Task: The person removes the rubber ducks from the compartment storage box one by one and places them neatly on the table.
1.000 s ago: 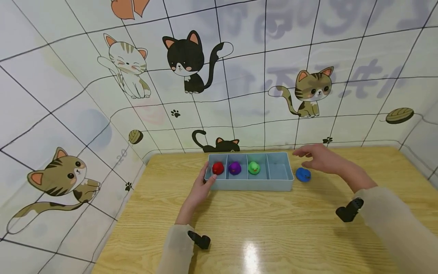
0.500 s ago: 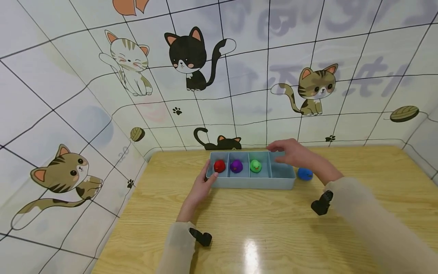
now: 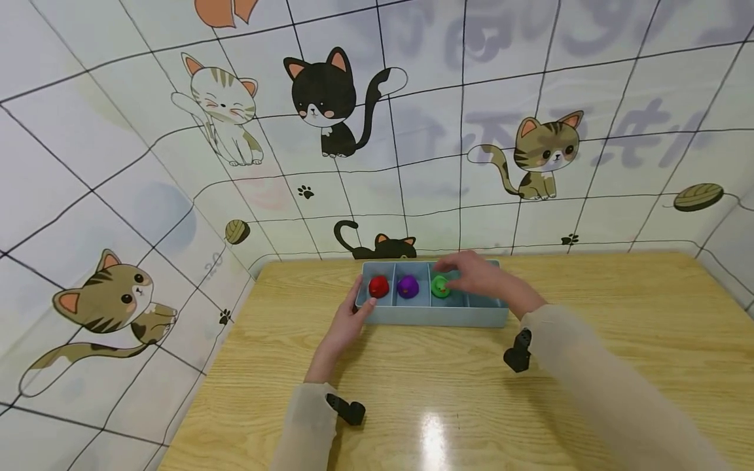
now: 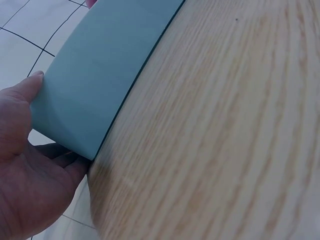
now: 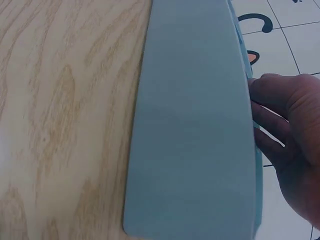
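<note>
A light blue box with compartments in a row (image 3: 432, 316) stands near the back of the table. In its compartments sit a red toy duck (image 3: 379, 286), a purple toy duck (image 3: 408, 286) and a green toy duck (image 3: 440, 286). My left hand (image 3: 346, 318) grips the box's left end; in the left wrist view its thumb lies at the rim and its fingers at the lower edge. Over the third compartment reaches my right hand (image 3: 478, 275), thumb beside the green duck and fingers above and behind it. Whether they touch the duck is unclear. The right wrist view hides the ducks behind the box wall (image 5: 192, 125).
The wooden table (image 3: 400, 379) extends in front of the box and to both sides. Close behind stands a wall covering (image 3: 430, 196) printed with cats. My right forearm (image 3: 521, 297) covers the spot where a blue toy duck lay earlier.
My right hand has moved left from above the blue duck, across the right-hand compartment, and down to the green duck. My left hand keeps its grip on the box.
</note>
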Demonstrator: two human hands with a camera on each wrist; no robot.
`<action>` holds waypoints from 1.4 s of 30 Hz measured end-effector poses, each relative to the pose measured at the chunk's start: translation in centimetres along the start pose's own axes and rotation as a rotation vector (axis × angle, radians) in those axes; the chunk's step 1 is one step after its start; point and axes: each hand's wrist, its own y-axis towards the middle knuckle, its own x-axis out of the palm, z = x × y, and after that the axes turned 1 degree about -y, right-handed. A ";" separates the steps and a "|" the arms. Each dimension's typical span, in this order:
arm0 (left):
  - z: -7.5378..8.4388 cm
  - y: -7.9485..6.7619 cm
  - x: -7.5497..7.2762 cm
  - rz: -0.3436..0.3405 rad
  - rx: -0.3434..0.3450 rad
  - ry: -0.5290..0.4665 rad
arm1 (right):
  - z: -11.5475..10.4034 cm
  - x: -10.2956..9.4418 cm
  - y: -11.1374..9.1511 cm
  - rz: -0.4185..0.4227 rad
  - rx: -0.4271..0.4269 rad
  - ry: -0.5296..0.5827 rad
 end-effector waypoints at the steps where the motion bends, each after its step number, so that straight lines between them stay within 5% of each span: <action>1: 0.0 0.0 0.0 0.001 0.001 -0.002 | 0.0 0.2 0.1 -0.004 0.000 -0.008; 15: 0.1 -0.1 0.1 0.015 0.023 -0.016 | 0.6 1.1 0.7 -0.015 -0.028 -0.201; 42: 0.1 -0.1 0.1 0.012 -0.004 0.002 | 1.4 2.1 0.8 -0.024 -0.099 -0.204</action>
